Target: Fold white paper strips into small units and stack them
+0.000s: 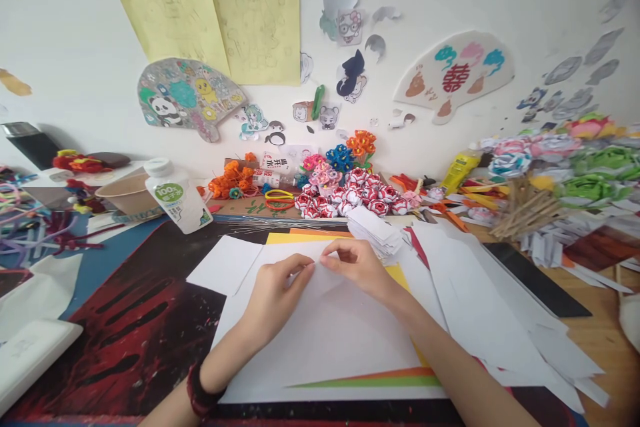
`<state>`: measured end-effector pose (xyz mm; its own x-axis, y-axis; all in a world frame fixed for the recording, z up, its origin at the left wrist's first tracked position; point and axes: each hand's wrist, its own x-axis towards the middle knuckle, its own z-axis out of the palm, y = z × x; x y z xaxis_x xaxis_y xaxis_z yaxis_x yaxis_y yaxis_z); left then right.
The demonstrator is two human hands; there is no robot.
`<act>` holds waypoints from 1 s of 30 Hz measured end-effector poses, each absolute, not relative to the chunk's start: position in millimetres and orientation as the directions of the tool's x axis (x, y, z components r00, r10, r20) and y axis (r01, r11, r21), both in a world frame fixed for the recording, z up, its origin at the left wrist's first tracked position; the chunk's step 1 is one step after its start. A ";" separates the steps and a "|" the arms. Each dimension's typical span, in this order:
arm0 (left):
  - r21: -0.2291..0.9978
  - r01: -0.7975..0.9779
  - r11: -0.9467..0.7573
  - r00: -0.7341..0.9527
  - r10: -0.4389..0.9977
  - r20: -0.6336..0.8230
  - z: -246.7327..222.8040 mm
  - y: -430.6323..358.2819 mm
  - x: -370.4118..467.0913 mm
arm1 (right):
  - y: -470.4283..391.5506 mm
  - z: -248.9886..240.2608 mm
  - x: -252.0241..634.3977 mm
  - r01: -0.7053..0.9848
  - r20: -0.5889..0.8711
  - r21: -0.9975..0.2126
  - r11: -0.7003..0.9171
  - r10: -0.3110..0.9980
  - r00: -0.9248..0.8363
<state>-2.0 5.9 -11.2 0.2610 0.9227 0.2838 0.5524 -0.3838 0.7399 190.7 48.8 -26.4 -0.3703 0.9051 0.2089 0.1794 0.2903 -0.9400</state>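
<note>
My left hand [274, 297] and my right hand [361, 270] meet at the middle of the desk, both closed in a pinch. Between their fingertips is a small piece of white paper [327, 280], which blends into the large white sheet [320, 340] beneath. Yellow, orange and green sheets peek out around that white sheet's edges. Left of my left hand lie white paper squares [223, 265]. Just beyond my right hand, a stack of cut white paper [375, 232] rests at a slant. The exact fold of the pinched piece is hard to make out.
Paper flowers [357, 193] crowd the back edge. A white bottle [177, 197] and a paper bowl [127, 197] stand at the back left. White sheets [480, 293] and a black strip [537, 277] lie on the right, a white box [35, 360] at the near left.
</note>
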 end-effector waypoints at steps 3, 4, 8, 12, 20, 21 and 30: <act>0.733 0.573 -0.366 0.259 0.930 0.261 -7.9 6.2 -0.5 | 47.8 -27.5 190.4 0.174 0.210 -0.941 0.289 0.907 -0.365; 0.723 0.583 -0.372 0.269 0.927 0.260 -7.4 6.1 0.0 | 47.5 -27.9 190.2 0.182 0.217 -0.936 0.300 0.903 -0.370; 0.706 0.593 -0.387 0.326 0.917 0.229 -8.7 5.2 2.9 | 44.5 -28.5 187.4 0.234 0.256 -0.897 0.375 0.873 -0.415; 0.720 0.593 -0.362 0.332 0.924 0.191 -11.0 5.7 6.0 | 39.2 -24.6 184.2 0.265 0.314 -0.852 0.451 0.847 -0.430; 0.711 0.633 -0.306 0.281 0.947 0.157 -4.6 9.7 -0.7 | 47.6 -14.1 205.9 0.255 0.355 -0.880 0.401 0.911 -0.208; 0.704 0.645 -0.298 0.267 0.951 0.158 -3.9 10.3 -2.8 | 50.6 -13.2 210.7 0.251 0.359 -0.885 0.392 0.918 -0.171; 0.727 0.603 -0.328 0.137 0.941 0.311 -6.5 14.5 -6.4 | 57.1 -16.8 213.8 0.051 0.256 -0.963 0.264 0.958 -0.129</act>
<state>-6.4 14.5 -6.5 0.1368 0.9406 0.3109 0.6034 -0.3280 0.7268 213.8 57.1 -16.8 -0.1285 0.9580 0.2563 0.0508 0.2645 -0.9630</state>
